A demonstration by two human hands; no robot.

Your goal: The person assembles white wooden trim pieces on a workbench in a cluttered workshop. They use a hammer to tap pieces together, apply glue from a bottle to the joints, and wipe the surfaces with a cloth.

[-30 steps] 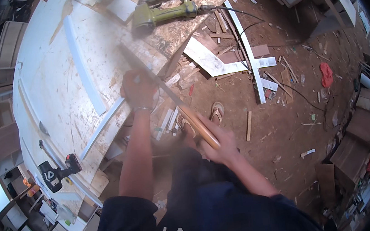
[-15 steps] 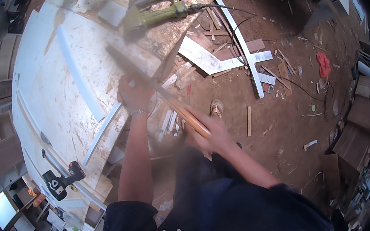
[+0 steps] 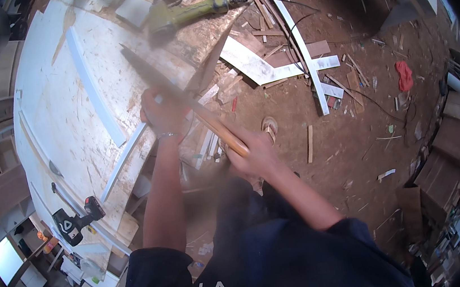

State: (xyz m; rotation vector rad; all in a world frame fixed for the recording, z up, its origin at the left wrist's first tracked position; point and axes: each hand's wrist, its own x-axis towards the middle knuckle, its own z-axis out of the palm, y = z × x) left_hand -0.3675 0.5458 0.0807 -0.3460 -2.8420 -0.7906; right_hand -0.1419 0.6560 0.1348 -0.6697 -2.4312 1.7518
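Observation:
My right hand [image 3: 255, 155] is closed around the wooden handle [image 3: 229, 138] of a handsaw. Its long, tapering blade [image 3: 157, 78] points away to the upper left, over the edge of the worktable, and looks slightly blurred. Just left of the blade, my left hand [image 3: 160, 114] grips the end of a narrow white strip [image 3: 124, 162] lying at the table's edge. The fingers and the blade hide that end, so whether the teeth touch it cannot be seen.
On the worktable [image 3: 55, 129] lie another white strip [image 3: 93, 88], a green air nailer [image 3: 189, 12] with a hose, and a cordless drill [image 3: 77, 222]. White boards [image 3: 252, 64] and wood offcuts litter the dirt floor, with a red cloth [image 3: 404, 75] at right.
The saw and my right hand have shifted forward and to the left, away from my body. My left hand stays on the strip, nearly in place.

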